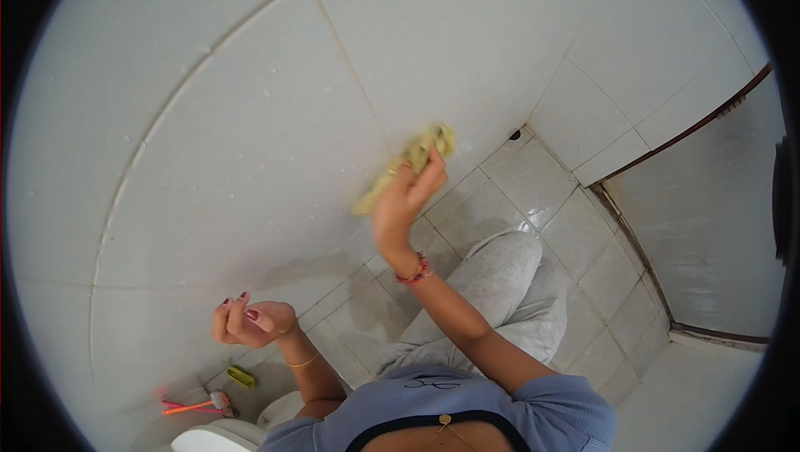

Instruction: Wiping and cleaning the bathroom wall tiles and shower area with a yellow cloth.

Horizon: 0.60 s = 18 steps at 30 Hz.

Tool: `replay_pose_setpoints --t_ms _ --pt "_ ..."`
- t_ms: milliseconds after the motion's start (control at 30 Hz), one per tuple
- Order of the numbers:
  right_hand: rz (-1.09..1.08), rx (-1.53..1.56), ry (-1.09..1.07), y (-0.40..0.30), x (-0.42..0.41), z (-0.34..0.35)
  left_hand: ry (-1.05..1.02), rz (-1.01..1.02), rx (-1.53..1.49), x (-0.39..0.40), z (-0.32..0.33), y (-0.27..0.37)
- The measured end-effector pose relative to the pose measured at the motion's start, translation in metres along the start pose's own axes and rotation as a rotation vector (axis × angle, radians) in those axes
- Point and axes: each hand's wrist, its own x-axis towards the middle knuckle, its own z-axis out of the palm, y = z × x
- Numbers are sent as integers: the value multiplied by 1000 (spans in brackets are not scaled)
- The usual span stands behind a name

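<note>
A crumpled yellow cloth point(409, 167) is pressed against the white tiled wall point(262, 139), slightly blurred. My right hand point(403, 202), with a red woven bracelet at the wrist, grips it. Lower left, my left hand point(253, 322) is raised close to the wall with its fingers curled and nothing visible in it; a thin gold bracelet circles that wrist. Water drops dot the wall.
Damp floor tiles point(531, 171) lie below, with a dark round hole point(515, 135) near the corner. A door point(706, 221) stands right. Lower left are a green scrubbing block point(241, 377), long-handled brushes point(194, 407) and part of a white toilet point(219, 436).
</note>
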Motion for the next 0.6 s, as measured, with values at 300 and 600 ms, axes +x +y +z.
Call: replay_pose_setpoints --t_ms 300,600 --pt "-545 -197 -185 82 -63 -12 64 18 -42 -3 -8 -9" --pt "726 -365 81 259 -60 -40 -50 -90 35 -25 -28 7"
